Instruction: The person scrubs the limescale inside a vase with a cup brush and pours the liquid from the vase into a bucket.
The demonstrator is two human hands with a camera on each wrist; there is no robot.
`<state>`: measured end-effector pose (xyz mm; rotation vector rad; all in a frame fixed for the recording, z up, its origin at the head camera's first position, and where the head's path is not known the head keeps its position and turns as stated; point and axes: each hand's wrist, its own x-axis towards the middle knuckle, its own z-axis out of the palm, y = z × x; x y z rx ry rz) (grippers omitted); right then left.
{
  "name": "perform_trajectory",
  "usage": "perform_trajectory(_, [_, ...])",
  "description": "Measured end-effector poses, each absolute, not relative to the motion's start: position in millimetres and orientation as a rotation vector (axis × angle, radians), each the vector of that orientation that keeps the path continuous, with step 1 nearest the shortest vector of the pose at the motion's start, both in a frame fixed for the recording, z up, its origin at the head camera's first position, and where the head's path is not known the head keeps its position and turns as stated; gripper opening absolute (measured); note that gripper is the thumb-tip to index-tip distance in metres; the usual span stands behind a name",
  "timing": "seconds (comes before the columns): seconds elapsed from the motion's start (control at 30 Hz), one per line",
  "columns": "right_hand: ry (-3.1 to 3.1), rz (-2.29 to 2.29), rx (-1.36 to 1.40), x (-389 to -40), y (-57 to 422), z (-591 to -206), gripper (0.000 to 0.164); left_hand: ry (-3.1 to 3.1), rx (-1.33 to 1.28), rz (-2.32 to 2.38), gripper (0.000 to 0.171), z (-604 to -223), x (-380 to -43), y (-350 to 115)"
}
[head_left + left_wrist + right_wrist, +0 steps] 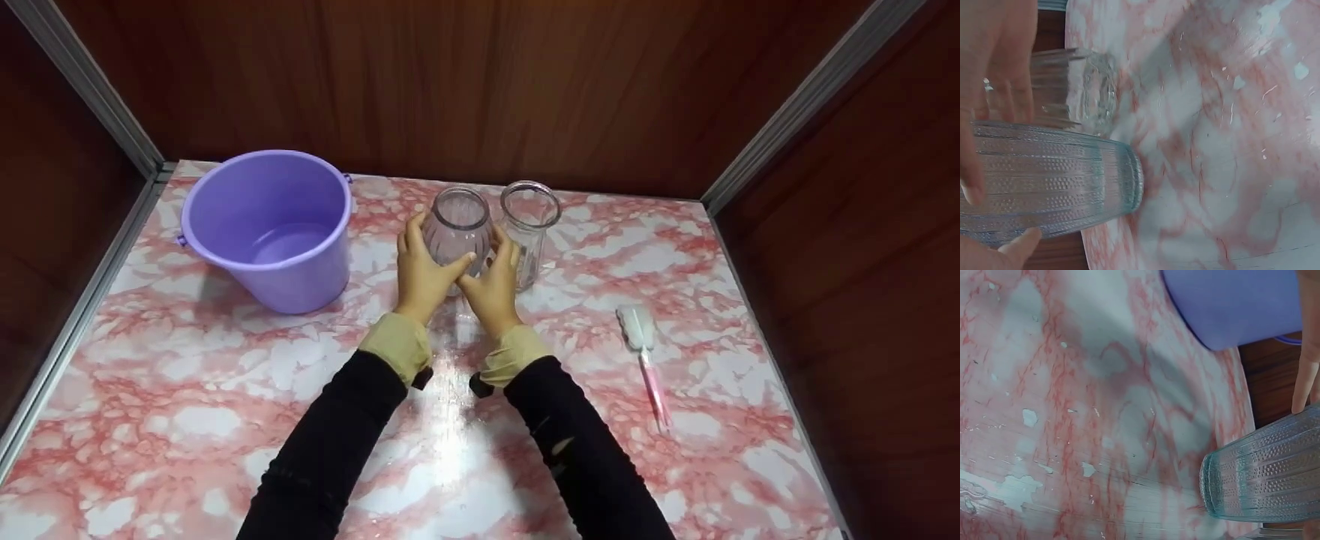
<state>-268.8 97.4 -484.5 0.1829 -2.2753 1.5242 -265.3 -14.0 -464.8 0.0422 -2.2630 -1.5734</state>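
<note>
Both hands hold a clear glass vase (456, 244) with ribbed, dotted sides, one hand on each side of it. My left hand (422, 276) lies along its left side and my right hand (495, 291) along its right, with the thumbs at the near side. In the left wrist view the held vase (1055, 183) stands on its narrow foot close over the table. A second clear glass vase (529, 255) with a wide rim stands just right of the right hand, partly hidden by the fingers.
A purple bucket (311, 281) stands on the left. At the right lies a brush (654, 382) with a white head and pink handle. The red-and-white marbled table (225, 420) is bordered by dark wooden panels (450, 90) at the back and sides.
</note>
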Motion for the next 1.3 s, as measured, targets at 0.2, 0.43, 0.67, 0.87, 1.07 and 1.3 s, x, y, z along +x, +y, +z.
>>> perform_trajectory(0.2, [-2.212, 1.549, 0.208, -269.3, 92.7, -489.6, 0.078, -2.289, 0.082, -1.552, 0.092, -461.9, -253.9, -14.1])
perform_trajectory(0.43, [-2.210, 1.639, 0.237, -266.9, 90.7, -495.3, 0.096, -2.258, 0.092, -1.489, 0.092, -464.4, -242.7, -15.0])
perform_trajectory(0.67, [-2.278, 1.467, 0.311, -262.9, 94.1, -497.9, 0.101, -2.266, 0.084, -1.439, 0.093, -466.3, -233.7, -17.7])
perform_trajectory(0.87, [-2.238, 1.446, 0.334, -260.9, 91.8, -500.4, 0.094, -2.304, -0.015, -1.468, 0.097, -469.2, -230.0, -21.5])
perform_trajectory(1.07, [-2.239, 1.443, 0.401, -258.2, 88.0, -503.5, 0.080, -2.318, -0.075, -1.520, 0.107, -470.6, -231.2, -26.9])
perform_trajectory(1.3, [-2.219, 1.524, 0.444, -254.2, 88.6, -506.6, 0.072, -2.352, -0.091, -1.509, 0.114, -463.6, -237.6, -29.7])
